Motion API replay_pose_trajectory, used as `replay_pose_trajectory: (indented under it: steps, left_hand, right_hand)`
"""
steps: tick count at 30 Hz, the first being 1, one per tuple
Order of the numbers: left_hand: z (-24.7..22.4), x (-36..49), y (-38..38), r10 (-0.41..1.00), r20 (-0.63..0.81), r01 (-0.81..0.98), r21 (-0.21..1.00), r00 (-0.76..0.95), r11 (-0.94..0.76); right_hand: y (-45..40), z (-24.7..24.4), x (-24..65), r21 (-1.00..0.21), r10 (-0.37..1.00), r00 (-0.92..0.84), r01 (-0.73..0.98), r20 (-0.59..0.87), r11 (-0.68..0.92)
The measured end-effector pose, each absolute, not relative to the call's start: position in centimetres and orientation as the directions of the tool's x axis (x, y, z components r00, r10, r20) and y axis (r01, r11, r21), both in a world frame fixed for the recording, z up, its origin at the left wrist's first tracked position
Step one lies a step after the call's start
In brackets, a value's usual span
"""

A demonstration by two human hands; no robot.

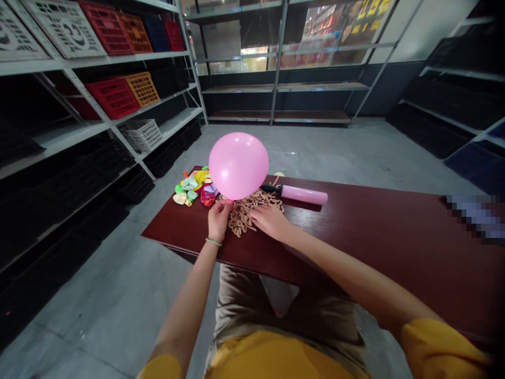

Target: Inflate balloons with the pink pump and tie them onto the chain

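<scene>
Pinching pink balloon [239, 164] in left hand [218, 218]; right hand [271, 221] at tan cords [239, 223].

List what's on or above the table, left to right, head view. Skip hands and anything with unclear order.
Uninflated balloons → inflated pink balloon → pink pump with black nozzle → pixelated item at the right edge.
</scene>
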State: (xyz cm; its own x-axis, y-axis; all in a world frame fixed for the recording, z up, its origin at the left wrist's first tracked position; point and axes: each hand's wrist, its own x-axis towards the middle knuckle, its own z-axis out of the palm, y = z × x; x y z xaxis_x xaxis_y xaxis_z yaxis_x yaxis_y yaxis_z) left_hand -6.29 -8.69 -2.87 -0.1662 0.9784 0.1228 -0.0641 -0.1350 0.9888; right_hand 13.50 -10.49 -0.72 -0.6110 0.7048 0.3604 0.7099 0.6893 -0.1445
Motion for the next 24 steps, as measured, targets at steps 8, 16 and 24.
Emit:
replay_pose_trajectory:
  steps: [8, 16, 24]
  left_hand:
    - [-0.7, -5.4, -8.2, 0.99, 0.096, -0.153, 0.982, -0.101, -0.111]
    - [0.8, -3.6, -7.8, 0.988, 0.128, -0.11, 0.985, -0.084, -0.137]
    - [2.4, -2.6, -7.7, 0.975, 0.222, 0.061, 0.974, -0.021, -0.22]
  right_hand:
    - [-11.1, 5.7, 16.9, -0.348, 0.7, -0.532, 0.617, 0.476, 0.706]
    - [-10.5, 10.4, 18.9, -0.004, 0.642, -0.642, 0.705, 0.419, 0.709]
    - [-9.7, 15.1, 20.0, 0.056, 0.656, -0.608, 0.751, 0.446, 0.658]
